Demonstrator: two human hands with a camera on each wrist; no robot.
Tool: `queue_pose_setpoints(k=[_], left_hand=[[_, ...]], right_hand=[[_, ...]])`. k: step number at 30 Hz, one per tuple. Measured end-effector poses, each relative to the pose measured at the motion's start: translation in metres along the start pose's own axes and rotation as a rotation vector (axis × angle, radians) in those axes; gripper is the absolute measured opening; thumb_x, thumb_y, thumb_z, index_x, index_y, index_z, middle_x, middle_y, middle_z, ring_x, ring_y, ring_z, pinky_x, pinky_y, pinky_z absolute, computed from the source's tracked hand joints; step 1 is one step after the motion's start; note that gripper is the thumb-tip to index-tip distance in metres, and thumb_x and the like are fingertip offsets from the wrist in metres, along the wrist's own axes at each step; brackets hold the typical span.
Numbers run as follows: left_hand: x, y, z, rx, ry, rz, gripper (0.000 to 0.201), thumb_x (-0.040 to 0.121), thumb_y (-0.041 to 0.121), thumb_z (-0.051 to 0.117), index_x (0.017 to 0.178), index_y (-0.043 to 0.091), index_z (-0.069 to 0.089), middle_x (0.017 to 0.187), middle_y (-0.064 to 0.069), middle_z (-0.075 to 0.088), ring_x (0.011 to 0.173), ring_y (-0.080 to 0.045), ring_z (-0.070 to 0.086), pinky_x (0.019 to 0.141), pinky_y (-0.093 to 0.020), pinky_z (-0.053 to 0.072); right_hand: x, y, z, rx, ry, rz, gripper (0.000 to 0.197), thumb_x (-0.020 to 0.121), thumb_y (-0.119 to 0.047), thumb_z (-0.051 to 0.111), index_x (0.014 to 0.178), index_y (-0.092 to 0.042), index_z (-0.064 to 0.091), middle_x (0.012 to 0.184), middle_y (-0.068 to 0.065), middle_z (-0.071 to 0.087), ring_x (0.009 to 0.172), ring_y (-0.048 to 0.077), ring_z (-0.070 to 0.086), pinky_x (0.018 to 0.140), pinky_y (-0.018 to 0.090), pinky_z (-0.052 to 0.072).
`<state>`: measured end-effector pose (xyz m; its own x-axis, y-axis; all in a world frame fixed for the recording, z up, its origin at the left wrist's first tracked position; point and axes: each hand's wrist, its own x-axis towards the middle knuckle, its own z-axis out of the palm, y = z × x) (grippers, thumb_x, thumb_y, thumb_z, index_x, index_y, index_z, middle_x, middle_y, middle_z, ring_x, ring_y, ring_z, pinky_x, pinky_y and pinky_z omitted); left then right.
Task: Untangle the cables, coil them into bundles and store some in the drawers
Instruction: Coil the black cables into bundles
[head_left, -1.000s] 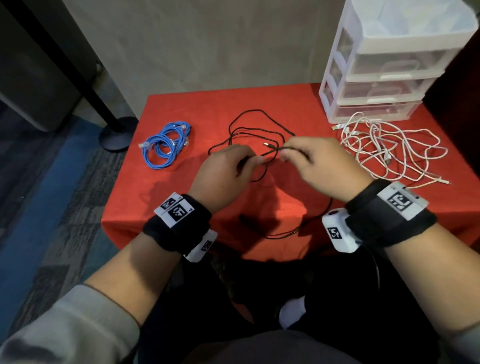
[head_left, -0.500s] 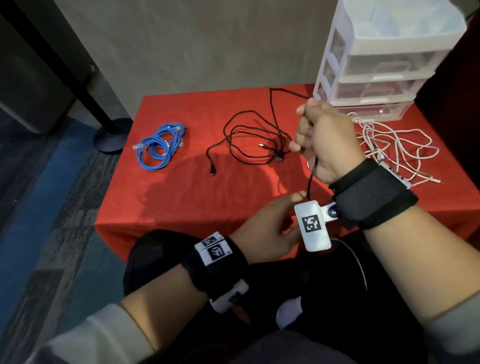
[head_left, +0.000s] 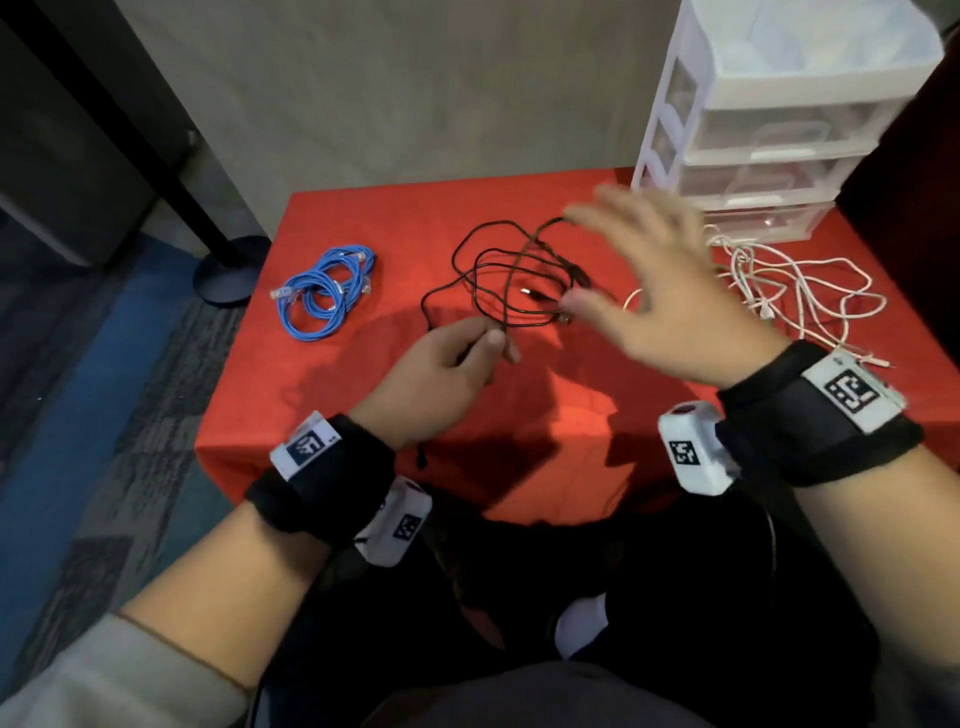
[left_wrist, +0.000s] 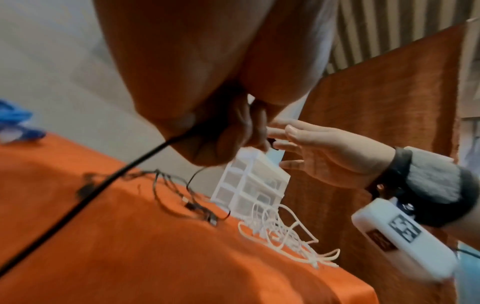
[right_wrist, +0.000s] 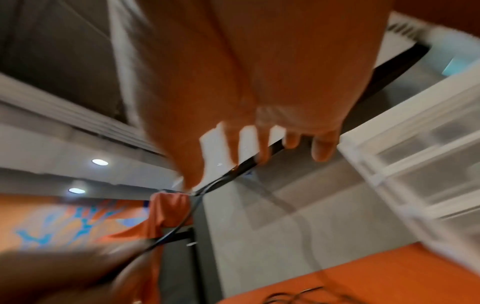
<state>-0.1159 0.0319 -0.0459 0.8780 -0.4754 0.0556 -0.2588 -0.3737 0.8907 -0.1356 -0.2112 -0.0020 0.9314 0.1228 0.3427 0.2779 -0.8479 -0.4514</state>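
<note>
Left hand (head_left: 441, 374) pinches the black cable (head_left: 511, 275); right hand (head_left: 670, 296) hovers, fingers spread and blurred.
Mid-frame on the red desk (head_left: 363, 395), its loops may snag and knot when pulled.

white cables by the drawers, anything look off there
Yes: the white cables lie in a loose tangle on the red tablecloth in front of the drawer unit, unlike the blue cable, which is coiled. Nothing looks damaged.
</note>
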Motion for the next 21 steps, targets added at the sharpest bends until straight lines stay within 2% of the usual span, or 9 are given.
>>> queue_pose_setpoints(k=[2, 4, 6, 9, 12, 14, 16, 18, 21], left_hand=[[-0.001, 0.019, -0.009, -0.042, -0.095, 0.021, 0.032, 0.108, 0.028, 0.045, 0.088, 0.015, 0.066, 0.059, 0.012, 0.042, 0.051, -0.009, 0.036, 0.050, -0.025, 0.033], [-0.002, 0.032, -0.020, -0.143, -0.120, 0.002, 0.034, 0.105, 0.035, 0.045, 0.085, 0.014, 0.064, 0.058, 0.010, 0.039, 0.054, -0.018, 0.032, 0.051, -0.035, 0.032], [-0.004, 0.038, -0.030, -0.252, -0.116, -0.033, 0.036, 0.105, 0.034, 0.043, 0.085, 0.011, 0.061, 0.056, 0.012, 0.033, 0.052, -0.011, 0.028, 0.051, -0.029, 0.032], [-0.007, 0.041, -0.035, -0.319, -0.126, -0.066, 0.039, 0.111, 0.026, 0.036, 0.083, 0.008, 0.057, 0.055, 0.012, 0.028, 0.051, -0.008, 0.023, 0.052, -0.025, 0.030], [-0.008, 0.042, -0.030, -0.384, -0.151, -0.098, 0.040, 0.111, 0.027, 0.033, 0.085, 0.007, 0.056, 0.055, 0.009, 0.026, 0.051, -0.010, 0.021, 0.051, -0.023, 0.029], [-0.006, 0.045, -0.027, -0.450, -0.149, -0.104, 0.042, 0.110, 0.031, 0.033, 0.087, 0.007, 0.058, 0.056, 0.007, 0.026, 0.052, -0.012, 0.020, 0.052, -0.024, 0.033], [-0.004, 0.045, -0.027, -0.526, -0.114, -0.117, 0.042, 0.110, 0.034, 0.034, 0.087, 0.009, 0.060, 0.057, 0.005, 0.026, 0.051, -0.011, 0.020, 0.053, -0.024, 0.037], [-0.004, 0.042, -0.032, -0.604, -0.078, -0.164, 0.040, 0.110, 0.034, 0.034, 0.087, 0.012, 0.059, 0.058, 0.006, 0.026, 0.049, -0.009, 0.021, 0.053, -0.023, 0.038], [-0.009, 0.031, -0.039, -0.623, -0.108, -0.235, 0.036, 0.110, 0.031, 0.036, 0.087, 0.013, 0.058, 0.061, 0.005, 0.025, 0.051, -0.008, 0.020, 0.051, -0.022, 0.036]], right_hand=[[-0.003, -0.014, 0.015, -0.016, -0.138, -0.109, 0.069, 0.084, -0.070, 0.051, 0.145, -0.041, 0.048, 0.155, -0.006, 0.043, 0.145, 0.024, 0.032, 0.118, 0.047, 0.021], [0.002, -0.019, 0.022, 0.056, -0.096, -0.098, 0.059, 0.083, -0.066, 0.053, 0.134, -0.037, 0.054, 0.128, -0.006, 0.056, 0.123, 0.021, 0.052, 0.110, 0.050, 0.035], [0.008, -0.018, 0.018, 0.232, -0.007, -0.038, 0.057, 0.082, -0.055, 0.067, 0.130, -0.029, 0.052, 0.116, -0.002, 0.053, 0.109, 0.016, 0.054, 0.102, 0.048, 0.044], [0.005, -0.026, 0.015, 0.097, 0.146, -0.121, 0.065, 0.078, -0.044, 0.077, 0.134, -0.022, 0.051, 0.145, 0.006, 0.042, 0.134, 0.025, 0.042, 0.115, 0.047, 0.034], [-0.001, -0.043, 0.025, 0.001, -0.015, -0.235, 0.057, 0.085, -0.042, 0.063, 0.139, -0.027, 0.054, 0.155, -0.005, 0.044, 0.150, 0.023, 0.028, 0.120, 0.051, 0.019], [-0.001, -0.046, 0.034, 0.158, -0.067, -0.204, 0.026, 0.093, -0.027, 0.058, 0.118, -0.026, 0.065, 0.125, -0.011, 0.066, 0.129, 0.003, 0.050, 0.115, 0.048, 0.030], [0.004, -0.043, 0.034, 0.354, -0.013, -0.120, 0.009, 0.099, -0.017, 0.059, 0.097, -0.023, 0.065, 0.091, -0.009, 0.069, 0.087, -0.007, 0.056, 0.090, 0.037, 0.046], [0.011, -0.036, 0.030, 0.531, 0.083, 0.017, 0.012, 0.100, -0.018, 0.059, 0.090, -0.023, 0.063, 0.076, -0.005, 0.064, 0.071, 0.003, 0.055, 0.073, 0.036, 0.047], [0.020, -0.017, 0.023, 0.686, 0.271, 0.217, 0.015, 0.098, -0.024, 0.061, 0.087, -0.033, 0.065, 0.066, -0.008, 0.054, 0.065, 0.015, 0.051, 0.067, 0.047, 0.050]])
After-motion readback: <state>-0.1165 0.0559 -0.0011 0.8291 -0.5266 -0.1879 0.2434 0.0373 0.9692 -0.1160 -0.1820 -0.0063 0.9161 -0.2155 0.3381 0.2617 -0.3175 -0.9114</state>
